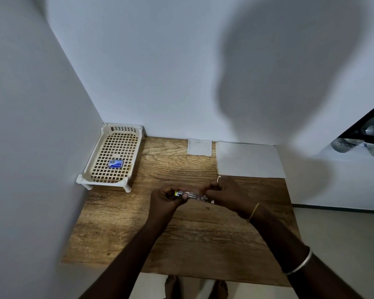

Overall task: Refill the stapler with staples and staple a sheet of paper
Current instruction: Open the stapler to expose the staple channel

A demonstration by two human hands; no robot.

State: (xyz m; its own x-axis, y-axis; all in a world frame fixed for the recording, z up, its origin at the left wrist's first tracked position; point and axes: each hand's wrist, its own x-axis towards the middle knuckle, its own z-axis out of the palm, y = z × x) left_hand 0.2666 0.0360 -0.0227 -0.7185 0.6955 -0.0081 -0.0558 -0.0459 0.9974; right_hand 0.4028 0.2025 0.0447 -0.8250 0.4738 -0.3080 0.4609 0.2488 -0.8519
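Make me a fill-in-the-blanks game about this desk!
1. The little box in the basket is coloured ____.
2. The basket stands in the back ____ corner of the table.
3. The number of hands holding the stapler, left hand and right hand, is ____.
4. The big sheet lies to the ____ of the small sheet.
Missing words: blue, left, two, right.

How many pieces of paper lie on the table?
2. A small square sheet lies at the back edge of the table; a larger sheet lies just right of it. The larger could be several stacked; I cannot tell.
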